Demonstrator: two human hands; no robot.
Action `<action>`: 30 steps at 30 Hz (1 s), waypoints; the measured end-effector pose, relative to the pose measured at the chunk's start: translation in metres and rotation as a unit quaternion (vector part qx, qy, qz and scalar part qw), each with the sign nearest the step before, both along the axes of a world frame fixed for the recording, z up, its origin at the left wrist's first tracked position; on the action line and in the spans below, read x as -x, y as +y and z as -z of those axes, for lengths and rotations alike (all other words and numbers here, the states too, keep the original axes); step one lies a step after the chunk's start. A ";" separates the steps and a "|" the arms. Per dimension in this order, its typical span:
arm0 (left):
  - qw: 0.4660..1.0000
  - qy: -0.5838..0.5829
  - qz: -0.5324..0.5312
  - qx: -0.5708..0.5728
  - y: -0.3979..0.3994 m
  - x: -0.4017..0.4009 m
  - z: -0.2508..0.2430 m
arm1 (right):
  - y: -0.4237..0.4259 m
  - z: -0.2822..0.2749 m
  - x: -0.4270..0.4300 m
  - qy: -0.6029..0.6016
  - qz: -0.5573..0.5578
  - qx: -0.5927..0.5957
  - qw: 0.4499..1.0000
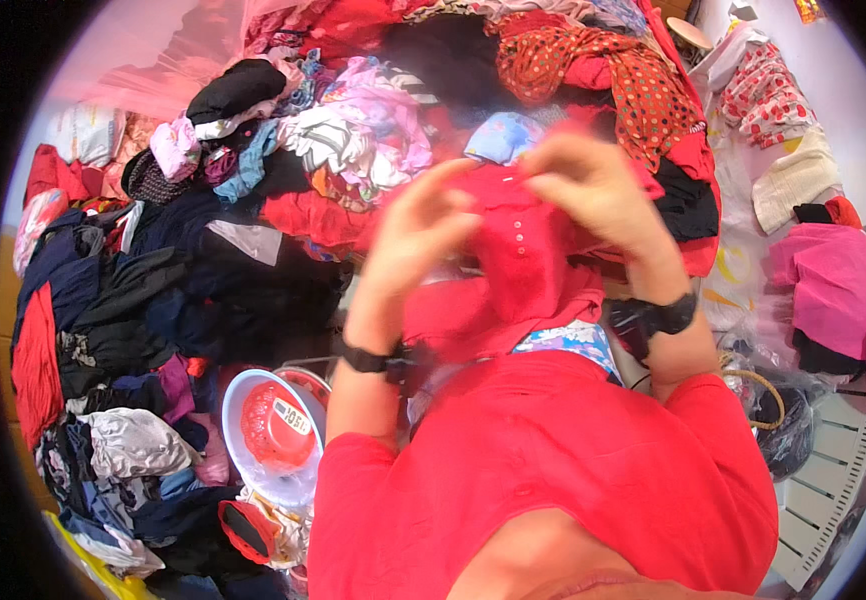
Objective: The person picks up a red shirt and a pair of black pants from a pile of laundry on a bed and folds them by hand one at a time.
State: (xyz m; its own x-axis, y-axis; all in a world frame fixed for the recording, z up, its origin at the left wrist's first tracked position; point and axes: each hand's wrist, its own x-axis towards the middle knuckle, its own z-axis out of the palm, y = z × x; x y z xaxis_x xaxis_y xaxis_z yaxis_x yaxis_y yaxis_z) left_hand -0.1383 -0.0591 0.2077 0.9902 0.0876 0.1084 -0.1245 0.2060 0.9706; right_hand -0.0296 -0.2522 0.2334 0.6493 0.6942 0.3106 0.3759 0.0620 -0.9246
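Note:
A red garment with small white buttons (pixel 521 236) hangs or lies in front of my chest, its upper part between my two raised hands. Blurred by motion, my left hand (pixel 433 217) has its fingers apart at one side of the garment. On the other side, my right hand (pixel 579 176) is bent near the garment's top edge; whether it pinches the cloth cannot be told. A light blue cloth (pixel 504 137) lies just beyond the garment. Below, blue floral fabric (pixel 572 345) shows at my lap beside more red cloth.
Heaped clothes surround me: dark garments (pixel 253 292) on one side, a polka-dot cloth (pixel 635 90) ahead. A pale blue basin (pixel 275 480) holds a red basket (pixel 272 424). A pink cloth (pixel 834 285) and a white slatted plastic piece (pixel 827 465) lie at the other side.

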 end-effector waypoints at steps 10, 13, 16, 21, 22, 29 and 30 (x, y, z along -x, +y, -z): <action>0.995 0.067 -0.075 0.027 0.000 -0.027 0.009 | -0.002 0.030 0.025 0.049 0.051 -0.015 0.997; 0.986 0.033 -0.107 0.127 -0.012 -0.036 -0.008 | 0.004 0.078 0.048 -0.053 0.114 0.099 0.987; 0.966 -0.054 -0.127 0.220 -0.022 -0.039 -0.030 | 0.021 0.081 0.060 -0.118 0.158 0.181 0.964; 0.948 -0.122 -0.161 0.246 -0.022 -0.038 -0.063 | 0.029 0.097 0.042 -0.236 0.276 0.163 0.917; 0.947 -0.131 -0.170 0.238 -0.013 -0.036 -0.067 | 0.021 0.102 0.026 -0.248 0.258 0.138 0.923; 0.955 -0.160 -0.182 0.170 0.067 0.003 -0.070 | -0.029 0.009 -0.020 -0.163 0.242 0.071 0.954; 0.958 -0.145 -0.190 0.157 0.065 0.005 -0.075 | -0.037 -0.002 -0.025 -0.124 0.222 0.066 0.965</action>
State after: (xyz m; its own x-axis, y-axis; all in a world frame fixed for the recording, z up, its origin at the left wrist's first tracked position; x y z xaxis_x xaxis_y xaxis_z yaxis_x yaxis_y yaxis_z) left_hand -0.1431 0.0059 0.2829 0.8126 0.5088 0.2844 -0.5040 0.3681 0.7814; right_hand -0.0046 -0.2890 0.2357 0.8088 0.4085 0.4229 0.5491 -0.2674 -0.7918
